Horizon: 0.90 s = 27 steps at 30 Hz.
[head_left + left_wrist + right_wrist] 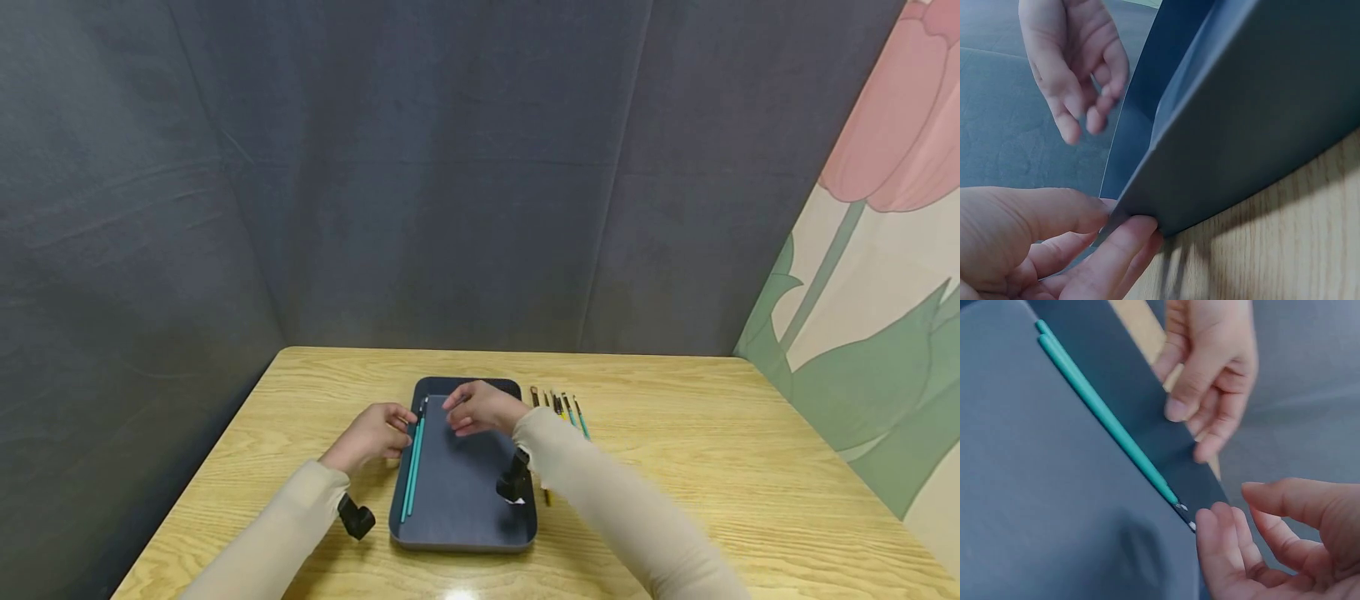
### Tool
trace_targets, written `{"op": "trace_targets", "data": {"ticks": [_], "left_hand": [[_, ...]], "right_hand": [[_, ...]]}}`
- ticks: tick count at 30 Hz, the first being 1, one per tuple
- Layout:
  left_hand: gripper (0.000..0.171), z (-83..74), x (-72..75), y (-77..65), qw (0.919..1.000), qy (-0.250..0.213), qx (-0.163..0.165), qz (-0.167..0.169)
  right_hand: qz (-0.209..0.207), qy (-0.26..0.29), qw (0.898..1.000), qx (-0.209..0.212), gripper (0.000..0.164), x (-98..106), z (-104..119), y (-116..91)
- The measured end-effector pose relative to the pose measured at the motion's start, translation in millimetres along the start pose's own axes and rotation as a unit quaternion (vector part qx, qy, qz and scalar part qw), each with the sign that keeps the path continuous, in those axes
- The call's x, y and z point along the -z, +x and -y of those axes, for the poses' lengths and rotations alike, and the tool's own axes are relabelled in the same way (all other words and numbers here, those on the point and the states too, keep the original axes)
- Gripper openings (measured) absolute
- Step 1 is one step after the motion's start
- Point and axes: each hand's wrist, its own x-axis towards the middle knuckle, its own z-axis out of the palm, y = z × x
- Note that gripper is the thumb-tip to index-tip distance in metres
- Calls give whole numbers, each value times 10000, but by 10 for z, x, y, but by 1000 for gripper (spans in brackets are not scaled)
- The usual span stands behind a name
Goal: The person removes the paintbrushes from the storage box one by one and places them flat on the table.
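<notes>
A dark grey tray [461,500] sits on the table with its long side running away from me. Two teal-handled paintbrushes [413,471] lie side by side in it along the left wall, bristle ends at the far end. My left hand [375,433] pinches the tray's left rim; the left wrist view shows the thumb inside the wall and fingers against its outside. Over the far part of the tray hovers my right hand [480,407], fingers loosely bent. In the right wrist view nothing shows between its fingers [1213,544], which are near the brush tips.
More paintbrushes [577,417], several with dark, yellow or teal handles, lie on the wooden table [675,433] just right of the tray, partly behind my right forearm. A dark curtain [450,183] hangs behind the table, and a flower-painted wall [885,333] stands at the right.
</notes>
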Motion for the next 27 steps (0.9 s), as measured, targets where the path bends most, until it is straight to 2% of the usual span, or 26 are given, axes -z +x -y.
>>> {"op": "trace_targets", "data": {"ticks": [10, 22, 27], "left_hand": [[32, 3, 17, 5, 10000, 6, -29, 37], [33, -18, 26, -19, 9999, -65, -32, 95], [34, -15, 30, -24, 9999, -101, -43, 96]], "right_hand": [[-175, -246, 9986, -437, 22, -310, -5, 220], [-478, -164, 9966, -651, 23, -433, -12, 369], [-583, -63, 9958, -705, 16, -460, -21, 421]]}}
